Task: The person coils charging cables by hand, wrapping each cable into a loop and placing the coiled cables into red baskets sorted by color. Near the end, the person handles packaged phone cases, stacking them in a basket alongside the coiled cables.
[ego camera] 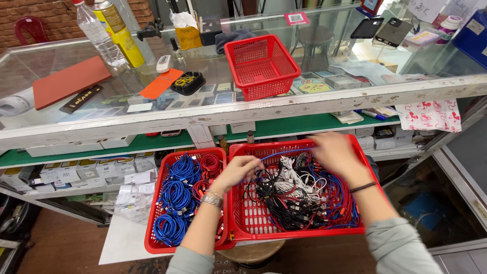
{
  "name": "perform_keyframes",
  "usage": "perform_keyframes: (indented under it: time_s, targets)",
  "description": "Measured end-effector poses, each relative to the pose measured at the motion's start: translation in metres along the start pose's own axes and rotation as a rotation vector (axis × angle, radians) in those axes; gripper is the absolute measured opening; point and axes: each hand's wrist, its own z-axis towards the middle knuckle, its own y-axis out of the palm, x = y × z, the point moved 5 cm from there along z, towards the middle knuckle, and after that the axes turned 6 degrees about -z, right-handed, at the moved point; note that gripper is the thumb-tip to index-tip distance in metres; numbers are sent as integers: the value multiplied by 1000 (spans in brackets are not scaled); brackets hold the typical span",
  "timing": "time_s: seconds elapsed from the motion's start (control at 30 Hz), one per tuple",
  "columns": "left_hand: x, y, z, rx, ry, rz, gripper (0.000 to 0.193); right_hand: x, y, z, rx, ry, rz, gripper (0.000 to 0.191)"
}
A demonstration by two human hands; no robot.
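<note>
Grey sleeves, lower edge; above them two red baskets. Left hand (238, 170): fingers pinched on a blue cable (284, 152) at the rim of the right red basket (299, 231). Right hand (335, 152): blurred, finger state cannot be told. Cable tangle (299, 195), black, white, red: likely light, limp, snag-prone; best taken near a plug. Left red basket (154, 243): coiled blue cables (175, 195).

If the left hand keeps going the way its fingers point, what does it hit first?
The left hand points right, over the larger red basket. It would likely meet the tangle of black cables first, then the white cables. Depth is hard to judge.
</note>
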Motion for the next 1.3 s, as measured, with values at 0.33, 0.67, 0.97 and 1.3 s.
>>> perform_keyframes:
  time_s: [0.33,0.67,0.97,1.3]
  targets:
    - [-11,0,-16,39,-8,-332,41,28,8,45,-78,361,615,33]
    - [62,-13,-5,204,407,-689,20,-129,100,-16,-353,99,612,28]
    - [25,-34,-27,-63,-24,594,27,-23,45,27,-287,191,941,25]
    - [63,-19,-12,443,513,366,23,-160,78,-33,-819,169,1283,40]
